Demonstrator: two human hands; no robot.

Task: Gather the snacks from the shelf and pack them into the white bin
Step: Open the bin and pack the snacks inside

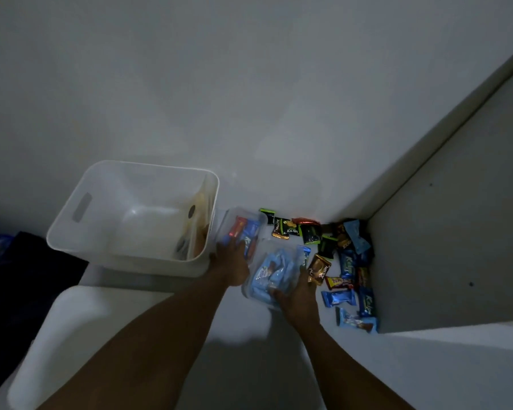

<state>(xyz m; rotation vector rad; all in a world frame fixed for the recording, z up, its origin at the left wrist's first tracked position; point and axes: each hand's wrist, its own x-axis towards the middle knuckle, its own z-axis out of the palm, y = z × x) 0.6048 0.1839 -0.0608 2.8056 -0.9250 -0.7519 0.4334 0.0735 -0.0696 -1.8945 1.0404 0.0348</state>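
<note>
Looking down, you have both hands on the shelf (293,161); your right hand (297,298) grips the near end of the clear pack of blue snacks (274,269), thumb on one side and fingers on the other; your left hand (231,259) lies on the second clear pack (245,229), the one with orange and blue snacks in it; it is too dark to tell if those fingers curl round it or just rest there. The white bin (85,202) stands to the left of both hands and a little farther away; its open top faces you, and its right wall is just beside your left hand, so that hand is the nearer one. A few things lean inside that right wall already. The pack in your right hand lies on a slant, its far end pointing away and to the right; I think it must go up and left, over the other pack, to reach the bin. The loose snacks (348,261) sit in a heap to the right, near your right hand, pushed against the side wall (444,232).
</note>
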